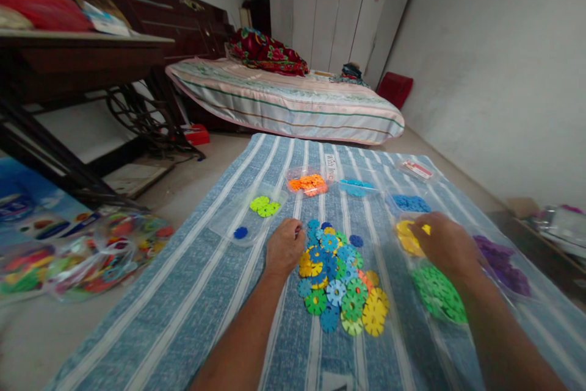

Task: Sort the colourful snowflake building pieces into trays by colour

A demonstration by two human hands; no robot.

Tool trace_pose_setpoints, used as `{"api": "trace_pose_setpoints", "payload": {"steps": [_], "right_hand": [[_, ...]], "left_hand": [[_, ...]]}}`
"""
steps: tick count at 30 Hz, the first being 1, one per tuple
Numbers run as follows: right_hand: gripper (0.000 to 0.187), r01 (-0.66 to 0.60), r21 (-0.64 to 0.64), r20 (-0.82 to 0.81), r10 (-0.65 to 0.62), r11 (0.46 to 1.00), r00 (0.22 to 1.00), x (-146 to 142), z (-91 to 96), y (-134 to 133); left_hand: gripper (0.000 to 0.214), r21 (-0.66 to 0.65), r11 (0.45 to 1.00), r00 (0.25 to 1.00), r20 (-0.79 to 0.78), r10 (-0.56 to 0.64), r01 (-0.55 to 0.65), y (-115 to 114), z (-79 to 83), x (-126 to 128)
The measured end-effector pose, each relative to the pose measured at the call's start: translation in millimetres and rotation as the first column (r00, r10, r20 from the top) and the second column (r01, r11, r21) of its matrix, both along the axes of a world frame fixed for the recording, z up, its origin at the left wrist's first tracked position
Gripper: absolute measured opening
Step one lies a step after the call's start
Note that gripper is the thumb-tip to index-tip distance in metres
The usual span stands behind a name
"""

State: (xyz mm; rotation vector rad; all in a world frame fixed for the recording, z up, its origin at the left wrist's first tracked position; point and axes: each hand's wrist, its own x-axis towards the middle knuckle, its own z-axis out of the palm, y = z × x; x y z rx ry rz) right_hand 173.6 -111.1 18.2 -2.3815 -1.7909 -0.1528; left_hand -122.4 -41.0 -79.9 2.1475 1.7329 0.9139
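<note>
A loose pile of notched plastic snowflake discs (341,275) in blue, green, yellow and orange lies on the striped cloth. My left hand (284,249) rests at the pile's left edge, its fingers curled closed; a bit of dark blue shows at the fingertips, but what they hold is unclear. Over the clear tub of yellow discs (409,240) is my right hand (444,243), fingers pinched, with a yellow snowflake disc (426,229) showing at them. Just below that hand sits a tub of green discs (437,293), and purple discs (503,266) lie to its right, partly behind the wrist.
Farther back stand tubs of orange discs (309,184), light blue discs (357,188) and blue discs (411,203). A clear tray (224,220) at left holds lime discs (264,206) and one dark blue disc (240,232). Bagged colourful pieces (91,263) lie on the floor.
</note>
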Motion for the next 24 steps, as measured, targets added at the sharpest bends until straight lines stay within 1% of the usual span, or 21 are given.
{"api": "trace_pose_setpoints", "payload": {"steps": [1,2,3,6,8,9,13,17,21,24], "right_hand": [[0.029,0.048,0.024,0.059,-0.049,0.999,0.997,3,2.8,-2],[0.031,0.062,0.035,0.09,-0.065,0.997,0.994,3,4.0,-5],[0.032,0.044,0.034,0.087,-0.047,0.998,0.995,1,3.6,-8],[0.029,-0.104,-0.017,-0.043,0.104,0.994,0.994,-17,-6.4,-17],[0.027,-0.202,-0.072,-0.116,0.192,0.977,0.974,-33,-16.5,-20],[0.027,-0.231,-0.103,-0.135,0.217,0.967,0.967,-41,-21.3,-19],[0.027,-0.283,-0.208,-0.137,0.259,0.936,0.956,-66,-34.9,-4],[0.025,-0.286,-0.234,-0.1,0.269,0.929,0.958,-80,-44.5,16],[0.022,-0.272,-0.263,-0.092,0.257,0.926,0.962,-85,-54.7,27],[0.019,-0.275,-0.224,-0.124,0.253,0.935,0.96,-82,-59.6,30]], "left_hand": [[0.011,-0.001,1.0,1.0,0.001,-0.001,0.001,0,-0.4,0],[0.01,-0.003,1.0,1.0,0.004,-0.001,0.001,0,-0.9,0],[0.01,-0.002,1.0,1.0,0.007,-0.001,0.001,0,-1.4,0],[0.011,0.0,1.0,1.0,0.004,-0.002,0.002,1,-2.5,0],[0.011,0.003,1.0,1.0,-0.001,-0.002,0.002,1,-2.2,0],[0.011,0.005,1.0,1.0,-0.004,-0.003,0.003,1,-1.6,0],[0.01,0.002,1.0,1.0,-0.024,-0.003,0.003,0,2.7,1],[0.01,-0.002,1.0,0.999,-0.032,0.002,-0.002,-1,4.1,0],[0.01,0.01,1.0,1.0,-0.021,0.008,-0.008,-1,2.3,-1],[0.01,-0.004,1.0,1.0,-0.018,0.004,-0.004,-2,2.8,0]]}}
